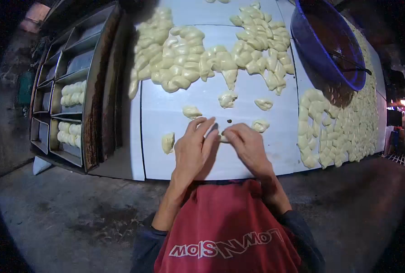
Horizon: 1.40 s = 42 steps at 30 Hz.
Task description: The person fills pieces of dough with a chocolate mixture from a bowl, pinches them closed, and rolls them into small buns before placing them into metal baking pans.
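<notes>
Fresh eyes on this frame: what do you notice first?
A pale heap of dough pieces sprawls across the far side of the white table, with more massed along its right side by a blue basin. At the near edge, the left hand and right hand meet over a small dough piece. To the left stand metal baking tins, some holding rows of dough.

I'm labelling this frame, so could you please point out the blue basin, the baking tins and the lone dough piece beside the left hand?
blue basin [302, 48]: head view, outer wall on its left side.
baking tins [93, 113]: head view, rusty right edge.
lone dough piece [168, 142]: head view, its middle.
</notes>
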Each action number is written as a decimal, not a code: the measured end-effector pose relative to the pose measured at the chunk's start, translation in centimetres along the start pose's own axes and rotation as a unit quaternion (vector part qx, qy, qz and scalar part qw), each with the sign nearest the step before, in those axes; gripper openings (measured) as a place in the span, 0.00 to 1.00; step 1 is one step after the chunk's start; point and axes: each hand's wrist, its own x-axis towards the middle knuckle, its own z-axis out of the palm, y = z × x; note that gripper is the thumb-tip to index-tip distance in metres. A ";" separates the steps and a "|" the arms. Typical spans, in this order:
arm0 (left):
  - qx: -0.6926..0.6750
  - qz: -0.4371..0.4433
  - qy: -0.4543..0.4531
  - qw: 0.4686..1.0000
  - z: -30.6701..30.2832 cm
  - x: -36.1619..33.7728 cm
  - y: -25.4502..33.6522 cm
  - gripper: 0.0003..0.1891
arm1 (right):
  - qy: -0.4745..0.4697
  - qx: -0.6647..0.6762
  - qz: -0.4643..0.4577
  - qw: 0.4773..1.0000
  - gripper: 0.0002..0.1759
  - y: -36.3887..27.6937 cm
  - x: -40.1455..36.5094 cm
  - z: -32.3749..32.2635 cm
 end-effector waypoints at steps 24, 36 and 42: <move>-0.393 -0.164 -0.044 0.904 1.4 4.6 0.9 0.15 | -0.072 0.365 0.161 0.914 0.18 -1.1 5.1 -2.9; -0.258 -0.044 0.046 0.964 2.0 4.8 4.7 0.27 | 0.080 0.330 0.117 0.933 0.14 0.2 4.4 -2.6; -0.402 0.228 0.103 0.881 8.8 6.3 5.2 0.39 | 0.039 0.675 0.068 0.734 0.16 -4.0 2.8 -5.0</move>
